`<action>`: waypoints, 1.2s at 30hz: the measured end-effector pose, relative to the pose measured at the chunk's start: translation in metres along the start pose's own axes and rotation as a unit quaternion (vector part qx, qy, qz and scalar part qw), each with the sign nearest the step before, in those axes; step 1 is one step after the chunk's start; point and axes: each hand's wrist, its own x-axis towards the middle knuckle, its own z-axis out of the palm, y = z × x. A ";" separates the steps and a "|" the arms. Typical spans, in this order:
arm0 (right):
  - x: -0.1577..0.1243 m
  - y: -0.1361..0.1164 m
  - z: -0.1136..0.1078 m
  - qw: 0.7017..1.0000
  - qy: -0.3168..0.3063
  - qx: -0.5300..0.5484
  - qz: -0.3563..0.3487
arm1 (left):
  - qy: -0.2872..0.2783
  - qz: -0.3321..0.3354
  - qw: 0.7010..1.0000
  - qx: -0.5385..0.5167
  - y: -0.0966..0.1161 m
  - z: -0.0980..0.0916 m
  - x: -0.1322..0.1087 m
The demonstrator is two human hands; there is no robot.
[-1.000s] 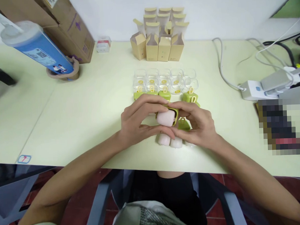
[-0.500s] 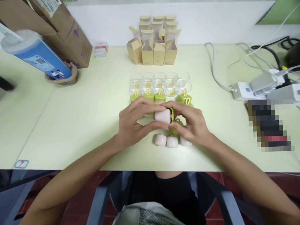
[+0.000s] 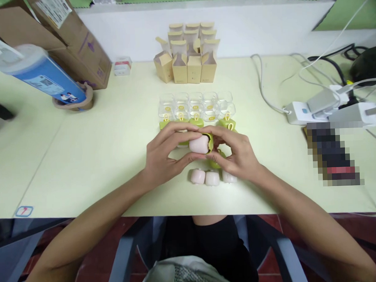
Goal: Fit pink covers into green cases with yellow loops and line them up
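Note:
Both my hands meet over the middle of the pale table (image 3: 92, 152). My left hand (image 3: 165, 156) pinches a pale pink rounded case (image 3: 199, 144) between thumb and fingers. My right hand (image 3: 238, 155) grips the green sleeve (image 3: 210, 141) that wraps the far end of that pink case. Three more pink cases (image 3: 205, 177) lie on the table just below my hands. Green sleeves with yellow loops (image 3: 227, 122) sit behind my fingers, and a block of clear plastic boxes (image 3: 194, 103) stands beyond them.
Open tan cartons (image 3: 187, 61) stand in rows by the back wall. A blue cup (image 3: 44, 78) leans at the left beside brown cardboard boxes (image 3: 64, 34). A small white and red box (image 3: 122, 66) lies near them. A power strip with cables (image 3: 322, 107) is at the right.
The view has shifted slightly, so everything sits a little lower and further left in the picture. My hands keep the same hold on the pink case and green sleeve.

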 end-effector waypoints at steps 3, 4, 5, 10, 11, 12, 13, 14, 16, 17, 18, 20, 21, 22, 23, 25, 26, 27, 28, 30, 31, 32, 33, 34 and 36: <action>-0.001 -0.003 0.002 0.997 0.016 0.060 0.046 | 0.014 -0.052 0.997 -0.047 0.000 0.000 -0.002; -0.001 -0.005 0.003 0.993 0.033 0.087 0.070 | 0.016 -0.084 0.994 -0.073 0.000 0.001 -0.003; -0.002 -0.006 0.004 0.988 0.052 0.115 0.094 | 0.014 -0.117 0.988 -0.102 0.000 0.001 -0.004; -0.001 -0.010 0.007 0.972 0.106 0.167 0.130 | -0.045 -0.155 0.967 -0.199 0.000 0.002 -0.007; 0.000 -0.010 0.006 0.976 0.102 0.156 0.114 | -0.056 -0.152 0.968 -0.191 0.000 0.001 -0.007; 0.001 -0.009 0.006 0.981 0.096 0.141 0.095 | -0.064 -0.154 0.970 -0.179 0.000 0.001 -0.007; 0.002 -0.009 0.006 0.985 0.090 0.127 0.075 | -0.069 -0.161 0.970 -0.171 0.000 0.000 -0.006; 0.002 -0.009 0.005 0.988 0.087 0.114 0.057 | -0.072 -0.169 0.968 -0.171 0.001 -0.001 -0.005; 0.003 -0.009 0.004 0.990 0.093 0.101 0.039 | -0.070 -0.181 0.961 -0.195 0.001 -0.002 -0.001; 0.003 -0.010 0.004 0.989 0.099 0.103 0.037 | -0.068 -0.185 0.957 -0.211 0.002 -0.002 0.000; 0.004 -0.011 0.003 0.988 0.105 0.107 0.038 | -0.065 -0.191 0.954 -0.222 0.002 -0.003 0.002; 0.003 -0.013 0.002 0.987 0.113 0.111 0.037 | -0.062 -0.209 0.948 -0.231 0.002 -0.003 0.003; 0.003 -0.013 0.002 0.986 0.115 0.111 0.038 | -0.062 -0.220 0.945 -0.232 0.002 -0.003 0.003; 0.003 -0.014 0.002 0.986 0.115 0.111 0.040 | -0.063 -0.228 0.943 -0.234 0.002 -0.003 0.003; 0.003 -0.014 0.003 0.986 0.114 0.114 0.041 | -0.062 -0.232 0.941 -0.238 0.001 -0.002 0.002; 0.003 -0.015 0.004 0.984 0.111 0.129 0.045 | -0.059 -0.230 0.939 -0.250 -0.002 -0.002 0.000; 0.003 -0.014 0.005 0.983 0.110 0.138 0.048 | -0.057 -0.226 0.938 -0.256 -0.003 -0.001 -0.001; 0.003 -0.014 0.006 0.982 0.109 0.146 0.051 | -0.057 -0.223 0.938 -0.261 -0.005 -0.001 -0.002; 0.003 -0.014 0.007 0.981 0.110 0.149 0.055 | -0.059 -0.221 0.937 -0.264 -0.006 -0.001 -0.002; 0.002 -0.013 0.008 0.981 0.118 0.141 0.067 | -0.061 -0.222 0.936 -0.265 -0.009 -0.001 -0.004; 0.002 -0.012 0.008 0.981 0.121 0.133 0.071 | -0.060 -0.226 0.936 -0.264 -0.011 0.000 -0.004; 0.002 -0.011 0.009 0.982 0.119 0.125 0.073 | -0.056 -0.230 0.936 -0.261 -0.011 0.000 -0.004; 0.001 -0.010 0.009 0.984 0.108 0.121 0.075 | -0.049 -0.232 0.937 -0.256 -0.012 0.000 -0.005; 0.001 -0.008 0.009 0.986 0.093 0.120 0.076 | -0.042 -0.230 0.940 -0.248 -0.012 0.000 -0.005; 0.001 -0.005 0.011 0.986 0.057 0.133 0.083 | -0.039 -0.214 0.949 -0.227 -0.013 0.000 -0.005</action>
